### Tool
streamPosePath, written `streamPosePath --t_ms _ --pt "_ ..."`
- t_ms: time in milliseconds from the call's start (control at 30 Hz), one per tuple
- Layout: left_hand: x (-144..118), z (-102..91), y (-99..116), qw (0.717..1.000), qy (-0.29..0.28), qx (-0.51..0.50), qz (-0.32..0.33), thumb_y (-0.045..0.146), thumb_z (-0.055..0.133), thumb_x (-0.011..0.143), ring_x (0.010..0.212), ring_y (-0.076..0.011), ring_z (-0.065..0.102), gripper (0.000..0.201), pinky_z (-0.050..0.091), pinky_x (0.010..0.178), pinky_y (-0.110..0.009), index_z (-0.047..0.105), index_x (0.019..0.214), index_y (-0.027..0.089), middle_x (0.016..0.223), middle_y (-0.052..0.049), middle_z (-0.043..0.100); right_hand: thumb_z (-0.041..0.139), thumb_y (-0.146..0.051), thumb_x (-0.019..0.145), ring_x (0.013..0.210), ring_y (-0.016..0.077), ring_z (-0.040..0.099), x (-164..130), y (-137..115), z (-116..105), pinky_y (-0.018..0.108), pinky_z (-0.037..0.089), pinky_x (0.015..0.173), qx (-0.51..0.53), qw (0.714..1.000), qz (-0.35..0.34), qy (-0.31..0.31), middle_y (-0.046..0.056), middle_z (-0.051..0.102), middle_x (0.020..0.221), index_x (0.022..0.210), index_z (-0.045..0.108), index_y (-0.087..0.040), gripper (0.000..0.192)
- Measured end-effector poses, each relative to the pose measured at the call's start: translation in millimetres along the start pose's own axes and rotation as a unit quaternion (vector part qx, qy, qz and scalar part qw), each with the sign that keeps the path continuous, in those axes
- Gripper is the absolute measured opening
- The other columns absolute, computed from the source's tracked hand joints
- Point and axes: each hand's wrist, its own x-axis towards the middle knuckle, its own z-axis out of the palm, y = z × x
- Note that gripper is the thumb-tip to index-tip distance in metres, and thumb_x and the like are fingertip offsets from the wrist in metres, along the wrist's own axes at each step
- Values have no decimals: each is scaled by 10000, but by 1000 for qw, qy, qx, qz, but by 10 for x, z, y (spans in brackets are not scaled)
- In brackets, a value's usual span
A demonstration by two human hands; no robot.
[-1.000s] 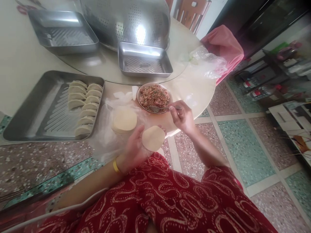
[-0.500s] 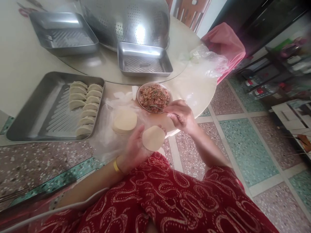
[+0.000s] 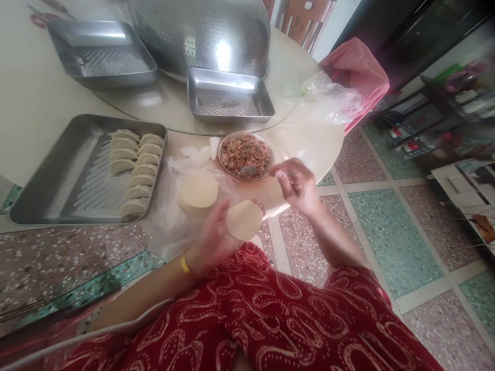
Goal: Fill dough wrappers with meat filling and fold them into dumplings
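Note:
A round dumpling wrapper (image 3: 244, 220) lies across the palm and fingers of my left hand (image 3: 216, 226), which holds it near the table's front edge. My right hand (image 3: 297, 184) pinches the handle of a metal spoon (image 3: 250, 170), whose bowl rests on the meat filling (image 3: 244, 149) at the near side of a round dish (image 3: 220, 161). Left of the dish, a stack of wrappers (image 3: 198, 189) sits on a clear plastic bag (image 3: 165, 216). Folded dumplings (image 3: 147, 158) stand in two rows along the right side of a large metal tray (image 3: 48, 178).
Behind the dish stand a smaller metal tray (image 3: 232, 117), another deep tray (image 3: 116, 80) and a big perforated colander (image 3: 235, 31). A crumpled plastic bag (image 3: 332, 98) lies at the table's right, by a pink-covered chair (image 3: 359, 67). Scissors (image 3: 40, 19) lie far left.
My right hand has shifted slightly right, and the spoon's bowl has come into plainer view over the filling. My left hand and the wrapper have stayed in place.

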Motion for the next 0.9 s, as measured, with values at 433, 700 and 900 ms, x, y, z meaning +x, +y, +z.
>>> streamPosePath --t_ms 433,700,900 --pt "-3 -34 15 1000 -13 -2 -5 454 380 996 1165 -267 645 590 470 1083 -387 492 1393 33 1191 -188 690 386 -314 997 694 176 666 24 -108 129 347 518 623 -37 982 186 -15 50 691 729 883 612 -208 274" --pt "1 -39 25 1000 -15 9 -10 469 393 991 1158 -261 651 597 474 1076 -373 508 1388 38 1184 -175 699 380 -398 1015 777 183 705 -77 -115 259 353 561 672 15 983 182 16 36 726 775 947 614 -241 290" --pt "29 -45 33 1000 0 16 -4 470 382 992 1146 -260 654 582 480 1070 -368 569 1319 27 1140 -174 713 456 -424 991 839 178 711 -175 29 244 353 577 764 121 971 207 3 30 736 835 886 645 -247 280"
